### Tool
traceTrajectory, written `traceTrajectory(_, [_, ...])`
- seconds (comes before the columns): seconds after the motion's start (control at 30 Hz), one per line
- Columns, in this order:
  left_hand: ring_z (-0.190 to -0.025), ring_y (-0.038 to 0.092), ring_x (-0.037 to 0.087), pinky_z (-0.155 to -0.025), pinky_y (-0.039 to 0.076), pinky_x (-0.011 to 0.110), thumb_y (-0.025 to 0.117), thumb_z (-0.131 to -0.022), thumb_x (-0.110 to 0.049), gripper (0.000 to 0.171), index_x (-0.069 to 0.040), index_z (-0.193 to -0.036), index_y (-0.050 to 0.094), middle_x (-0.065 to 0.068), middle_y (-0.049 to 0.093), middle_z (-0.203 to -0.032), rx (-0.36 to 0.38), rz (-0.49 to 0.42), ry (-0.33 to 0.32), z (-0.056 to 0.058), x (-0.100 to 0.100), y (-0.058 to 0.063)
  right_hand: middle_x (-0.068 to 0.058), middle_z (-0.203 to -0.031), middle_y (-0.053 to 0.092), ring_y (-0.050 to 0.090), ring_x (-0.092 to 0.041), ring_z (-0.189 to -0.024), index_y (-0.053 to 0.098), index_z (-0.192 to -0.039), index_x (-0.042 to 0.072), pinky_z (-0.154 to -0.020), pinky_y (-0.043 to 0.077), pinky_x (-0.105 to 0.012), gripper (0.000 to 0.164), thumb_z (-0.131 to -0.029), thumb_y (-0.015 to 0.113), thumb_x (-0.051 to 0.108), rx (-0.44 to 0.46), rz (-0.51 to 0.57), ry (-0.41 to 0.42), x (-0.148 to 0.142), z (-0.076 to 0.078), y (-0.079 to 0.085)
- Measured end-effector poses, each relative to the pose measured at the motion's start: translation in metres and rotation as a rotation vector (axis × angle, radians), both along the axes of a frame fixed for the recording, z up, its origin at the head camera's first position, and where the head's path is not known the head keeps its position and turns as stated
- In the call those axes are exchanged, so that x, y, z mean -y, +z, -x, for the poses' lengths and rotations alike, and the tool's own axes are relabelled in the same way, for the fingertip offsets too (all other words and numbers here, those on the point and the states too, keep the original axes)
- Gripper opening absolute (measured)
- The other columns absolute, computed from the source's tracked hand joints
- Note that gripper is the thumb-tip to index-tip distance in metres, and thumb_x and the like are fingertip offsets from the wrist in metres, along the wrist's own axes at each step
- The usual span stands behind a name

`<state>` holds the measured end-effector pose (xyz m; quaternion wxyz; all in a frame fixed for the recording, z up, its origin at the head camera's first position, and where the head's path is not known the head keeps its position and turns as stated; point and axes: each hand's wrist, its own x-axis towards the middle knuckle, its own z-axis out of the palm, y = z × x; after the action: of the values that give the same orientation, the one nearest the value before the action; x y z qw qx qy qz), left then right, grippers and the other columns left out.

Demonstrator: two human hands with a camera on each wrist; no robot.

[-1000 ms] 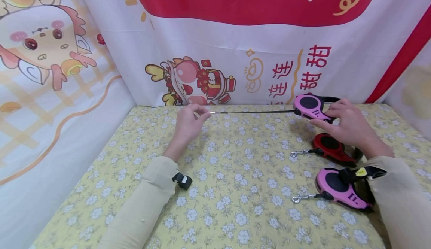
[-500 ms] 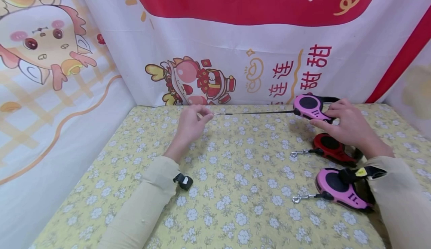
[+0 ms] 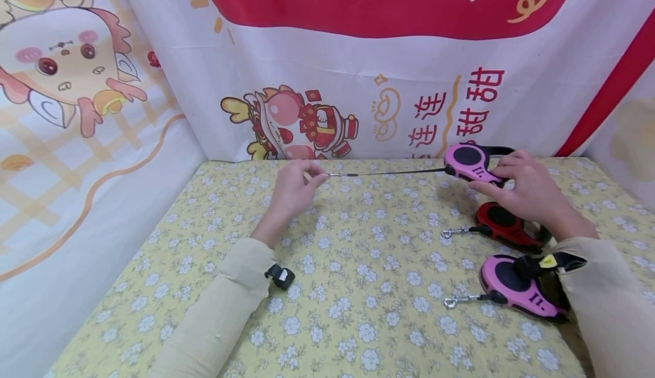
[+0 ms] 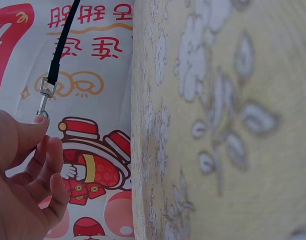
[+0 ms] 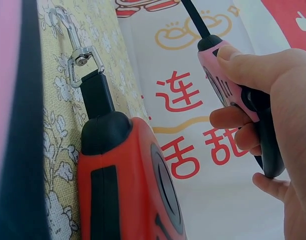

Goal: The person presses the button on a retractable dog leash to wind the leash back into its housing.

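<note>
My right hand (image 3: 529, 190) grips the black handle of a pink retractable dog leash (image 3: 464, 159) above the far right of the table, thumb along the case in the right wrist view. From its nose a thin black strap (image 4: 66, 40) runs out to the left. My left hand (image 3: 295, 187) pinches the silver snap hook (image 4: 44, 102) at the strap's end between thumb and forefinger. The strap stretches nearly straight between both hands. Below my right hand lies a red retractable leash (image 3: 495, 219), its hook pointing left.
Nearest me on the right, a second pink leash (image 3: 544, 305) lies partly behind the right sleeve, its silver hook (image 3: 450, 303) pointing left. A yellow flowered cloth (image 3: 358, 321) covers the table. Printed white curtains (image 3: 327, 54) stand along its back and left sides.
My left hand has moved slightly right with the hook, so the strap between the hands is shorter. The held pink leash has shifted a little left; the other leashes have not moved.
</note>
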<state>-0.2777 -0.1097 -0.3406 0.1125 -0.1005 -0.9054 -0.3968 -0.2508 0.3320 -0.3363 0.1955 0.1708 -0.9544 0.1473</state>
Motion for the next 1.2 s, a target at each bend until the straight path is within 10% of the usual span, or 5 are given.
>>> traceTrajectory(1.2, [-0.086,0.063,0.021,-0.079,0.053,0.036,0.067,-0.105,-0.021,0.011,-0.014,-0.106,0.075,0.003,0.072,-0.108,-0.050,0.078,-0.045,-0.0035,-0.0070,0.0005,-0.019,-0.097,0.073,0.051,-0.031,-0.099,0.079,-0.107,-0.007,-0.075,0.043,-0.046,0.051,-0.086,0.087,0.038,-0.026,-0.017,0.024,0.0026,-0.0015,0.0021])
